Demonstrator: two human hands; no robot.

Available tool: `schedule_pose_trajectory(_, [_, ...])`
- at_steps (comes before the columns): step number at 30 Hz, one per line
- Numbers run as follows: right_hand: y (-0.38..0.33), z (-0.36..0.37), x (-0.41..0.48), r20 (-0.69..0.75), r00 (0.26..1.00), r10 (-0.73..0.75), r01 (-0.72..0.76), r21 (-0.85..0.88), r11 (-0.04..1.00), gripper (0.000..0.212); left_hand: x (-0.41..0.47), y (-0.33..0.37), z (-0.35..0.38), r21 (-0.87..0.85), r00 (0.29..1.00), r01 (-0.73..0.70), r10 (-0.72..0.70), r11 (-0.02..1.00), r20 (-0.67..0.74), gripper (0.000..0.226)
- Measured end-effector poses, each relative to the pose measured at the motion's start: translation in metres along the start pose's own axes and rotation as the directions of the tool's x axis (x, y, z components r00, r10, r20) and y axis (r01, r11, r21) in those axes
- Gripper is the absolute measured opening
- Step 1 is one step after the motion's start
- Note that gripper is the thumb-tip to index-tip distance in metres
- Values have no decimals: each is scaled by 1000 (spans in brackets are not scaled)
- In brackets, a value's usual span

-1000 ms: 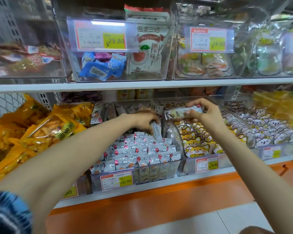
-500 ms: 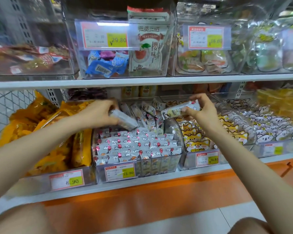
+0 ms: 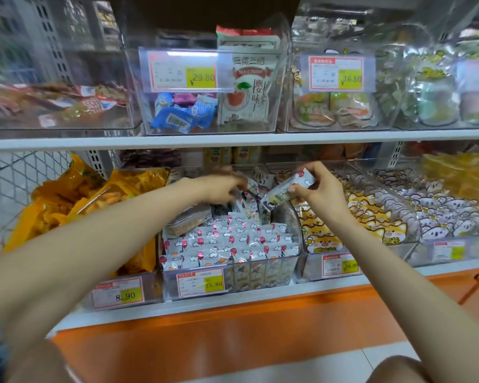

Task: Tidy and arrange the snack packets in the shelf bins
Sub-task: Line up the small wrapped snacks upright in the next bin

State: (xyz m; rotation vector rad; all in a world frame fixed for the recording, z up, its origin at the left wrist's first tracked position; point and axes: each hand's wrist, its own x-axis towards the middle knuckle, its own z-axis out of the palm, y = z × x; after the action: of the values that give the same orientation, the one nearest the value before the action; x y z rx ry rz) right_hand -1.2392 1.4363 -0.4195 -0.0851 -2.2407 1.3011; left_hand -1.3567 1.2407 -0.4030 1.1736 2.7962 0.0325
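Observation:
A clear bin [image 3: 260,272] with a 15.80 tag sits mid-shelf, filled with neat rows of white balloon-print snack packets [image 3: 233,244]. Loose packets [image 3: 249,205] stand jumbled at its back. One packet [image 3: 188,219] lies flat on the rows at the bin's left side. My left hand [image 3: 219,187] reaches over the back of the bin among the loose packets; it is blurred, so its grip is unclear. My right hand [image 3: 320,186] pinches one balloon-print packet [image 3: 282,190] by its end, tilted down over the bin's back right corner.
Yellow snack bags [image 3: 75,205] fill the 8.90 bin on the left. Fox-print packets [image 3: 324,230] fill the 16.80 bin on the right, with koala-print packets [image 3: 448,214] beyond. An upper shelf [image 3: 233,139] of clear bins hangs close above. An orange base panel [image 3: 260,335] runs below.
My left hand moved from the bin's left side to its back middle, and a packet now lies flat on the left rows. My right hand tilted its packet downward.

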Motion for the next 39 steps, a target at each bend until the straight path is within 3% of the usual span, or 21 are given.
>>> schedule_pose_trajectory(4, [3,-2,-3,27,1000,-2,3,-7,1000,28,33,-4,10,200,993,-14,-10,980,119,52])
schedule_pose_trajectory(9, [5,0,-3,76,995,-70,77,-92,993,29,38,-6,12,247,991,-113,90,962,101,35])
schedule_pose_trajectory(16, [3,1,0,93,988,-124,140,-181,974,28,17,18,-25,-108,983,-180,184,978,25,38])
schedule_pose_trajectory(19, [0,3,5,120,985,-120,147,-252,956,29,16,19,-20,-230,954,-218,256,949,153,30])
schedule_pose_trajectory(22, [-3,8,9,161,977,-142,189,-331,924,31,14,20,-8,-214,942,-166,219,963,254,28])
schedule_pose_trajectory(27, [-1,18,16,248,962,-111,219,-466,857,35,19,20,13,-253,990,-104,125,962,65,37])
schedule_pose_trajectory(32, [-1,23,15,314,948,-62,250,-604,757,47,23,20,20,-298,994,-72,93,952,57,27])
schedule_pose_trajectory(36, [-2,29,15,362,930,-61,329,-747,578,37,22,21,22,-291,994,-89,105,953,39,18])
schedule_pose_trajectory(39, [-2,31,17,390,919,-49,355,-771,529,29,20,18,19,-367,992,-103,124,924,35,15])
